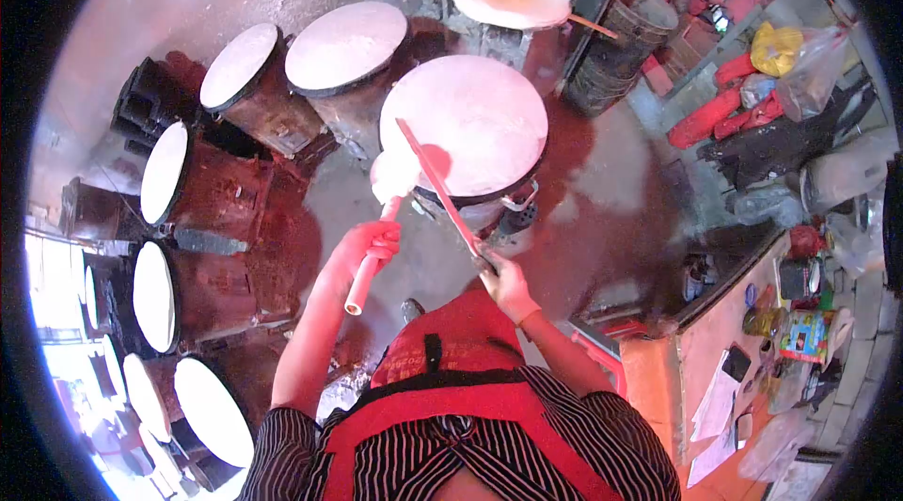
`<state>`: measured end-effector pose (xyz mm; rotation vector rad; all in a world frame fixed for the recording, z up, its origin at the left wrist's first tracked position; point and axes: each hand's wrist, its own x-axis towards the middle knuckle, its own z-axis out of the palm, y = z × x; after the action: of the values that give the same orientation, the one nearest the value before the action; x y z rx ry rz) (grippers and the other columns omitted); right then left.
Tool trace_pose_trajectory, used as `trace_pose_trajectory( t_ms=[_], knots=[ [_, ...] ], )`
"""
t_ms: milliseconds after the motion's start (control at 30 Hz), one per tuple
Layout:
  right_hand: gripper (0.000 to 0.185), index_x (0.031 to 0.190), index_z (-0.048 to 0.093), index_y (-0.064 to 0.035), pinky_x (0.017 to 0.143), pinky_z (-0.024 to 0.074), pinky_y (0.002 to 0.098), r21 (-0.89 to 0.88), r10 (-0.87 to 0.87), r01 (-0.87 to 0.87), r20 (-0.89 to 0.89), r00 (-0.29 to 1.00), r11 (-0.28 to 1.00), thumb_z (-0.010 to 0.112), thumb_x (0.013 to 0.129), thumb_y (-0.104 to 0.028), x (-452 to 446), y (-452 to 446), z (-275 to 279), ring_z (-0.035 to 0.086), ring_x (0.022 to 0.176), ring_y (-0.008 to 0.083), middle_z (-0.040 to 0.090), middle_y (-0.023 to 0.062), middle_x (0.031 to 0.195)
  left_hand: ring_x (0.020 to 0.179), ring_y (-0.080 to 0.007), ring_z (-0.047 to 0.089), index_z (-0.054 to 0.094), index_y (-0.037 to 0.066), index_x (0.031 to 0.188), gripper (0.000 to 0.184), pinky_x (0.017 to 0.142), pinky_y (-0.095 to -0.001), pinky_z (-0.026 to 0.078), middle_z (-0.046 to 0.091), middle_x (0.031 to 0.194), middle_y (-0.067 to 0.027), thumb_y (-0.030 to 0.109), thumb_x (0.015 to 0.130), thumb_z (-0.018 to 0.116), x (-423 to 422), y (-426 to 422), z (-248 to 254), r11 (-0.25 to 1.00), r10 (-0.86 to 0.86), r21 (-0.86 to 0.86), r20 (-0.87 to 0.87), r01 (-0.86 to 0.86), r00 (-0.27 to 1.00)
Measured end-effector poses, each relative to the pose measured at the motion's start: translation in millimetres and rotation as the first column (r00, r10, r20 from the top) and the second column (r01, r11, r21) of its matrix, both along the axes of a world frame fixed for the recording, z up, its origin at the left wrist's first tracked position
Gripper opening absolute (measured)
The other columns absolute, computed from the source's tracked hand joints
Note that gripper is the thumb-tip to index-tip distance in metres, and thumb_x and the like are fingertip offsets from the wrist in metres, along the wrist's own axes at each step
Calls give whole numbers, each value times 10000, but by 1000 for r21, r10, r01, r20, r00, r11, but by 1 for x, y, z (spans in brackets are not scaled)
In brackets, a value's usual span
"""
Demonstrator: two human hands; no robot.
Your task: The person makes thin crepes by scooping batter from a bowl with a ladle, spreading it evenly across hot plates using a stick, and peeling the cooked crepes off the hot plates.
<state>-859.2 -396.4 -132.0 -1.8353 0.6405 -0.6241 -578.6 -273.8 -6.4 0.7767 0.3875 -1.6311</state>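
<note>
Left hand [372,242] closed round pale tube [358,289], white lump [392,174] gathered on its end, by rim of round disc [484,111]; right hand [509,286] gripping flat stick [451,210]; seems midway, lump not off tube

Striped shirt [616,440], red apron [470,332]

We read one line of faint print on the red apron [470,327]: digits that appear to begin "202", set beside characters too blurred to identify. The remaining digits cannot be confirmed. On the table [691,365], the papers [720,402] carry no legible writing at this scale. We cannot resolve any wording on the bright printed packet [807,336] there.
</note>
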Motion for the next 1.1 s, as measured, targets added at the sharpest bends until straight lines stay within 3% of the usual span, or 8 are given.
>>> trace_pose_trajectory(
  t_ms=[100, 167, 233, 300, 567, 600, 833, 1100],
  knots=[
    [367, 1313, 541, 32, 1038, 393, 296, 497, -183, 195, -74, 980, 845, 542, 965, -84, -46, -28, -60, 542, 1194, 171, 568, 107, 1339, 498, -42, 376, 462, 7, 926, 67, 355, -172, 269, 439, 712, -3, 50, 940, 511, -8, 33, -6, 992, 30, 108, 251, -59, 967],
    [335, 1186, 621, -17, 809, 517, 393, 109, -517, 544, -203, 832, 832, 608, 872, -134, -47, -23, -19, 674, 932, 288, 678, 202, 1042, 496, -41, 372, 472, 9, 912, 72, 359, -184, 263, 444, 708, -3, 58, 938, 517, -15, 64, -5, 982, 33, 161, 369, -99, 929],
    [276, 1115, 615, 19, 754, 517, 347, 431, -267, 324, -189, 945, 842, 543, 976, -208, -80, 1, -118, 643, 849, 175, 688, 70, 971, 495, -40, 373, 484, 9, 907, 71, 355, -174, 272, 445, 702, -3, 58, 949, 511, -9, 103, -26, 967, 175, 119, 325, -224, 929],
    [284, 1130, 617, -23, 669, 505, 363, -343, 15, -240, -546, 837, 908, 608, 930, -224, -57, 35, -23, 641, 780, 173, 670, 100, 874, 493, -39, 371, 484, 8, 930, 59, 351, -168, 278, 443, 706, -3, 58, 956, 504, -7, 131, -25, 933, 315, 125, 168, -337, 934],
    [290, 1148, 609, -28, 605, 448, 313, -3, 326, -331, -147, 934, 944, 578, 860, -18, 204, 54, 10, 536, 691, 117, 589, 64, 752, 487, -37, 367, 444, 31, 908, 90, 347, -152, 286, 426, 711, -4, 79, 967, 492, 40, 268, -47, 680, 722, -11, -164, -733, 672],
    [277, 1123, 615, -12, 635, 462, 294, 244, 412, -373, -130, 902, 895, 587, 847, -20, 241, 56, -28, 544, 708, 108, 602, 56, 767, 484, -37, 368, 446, 29, 898, 100, 353, -156, 289, 430, 703, -3, 84, 963, 498, 48, 279, -37, 616, 783, 4, -108, -787, 613],
    [205, 987, 622, -51, 748, 486, 473, -277, 709, -822, -416, 569, 497, 605, 862, -213, 464, 207, -1, 606, 868, 424, 656, 205, 890, 479, -57, 371, 466, 37, 876, 98, 379, -195, 289, 466, 680, -10, 81, 933, 533, 124, 412, -41, 247, 935, -63, 279, -967, 220],
    [291, 1077, 574, -124, 735, 499, 484, -647, 873, -762, -351, 339, 35, 655, 836, -265, 675, 428, 6, 616, 852, 378, 650, 139, 953, 501, -45, 370, 438, 89, 895, 134, 390, -178, 280, 460, 710, -10, 114, 962, 551, 154, 506, -1, -163, 921, -67, 348, -984, -177]
  ],
)
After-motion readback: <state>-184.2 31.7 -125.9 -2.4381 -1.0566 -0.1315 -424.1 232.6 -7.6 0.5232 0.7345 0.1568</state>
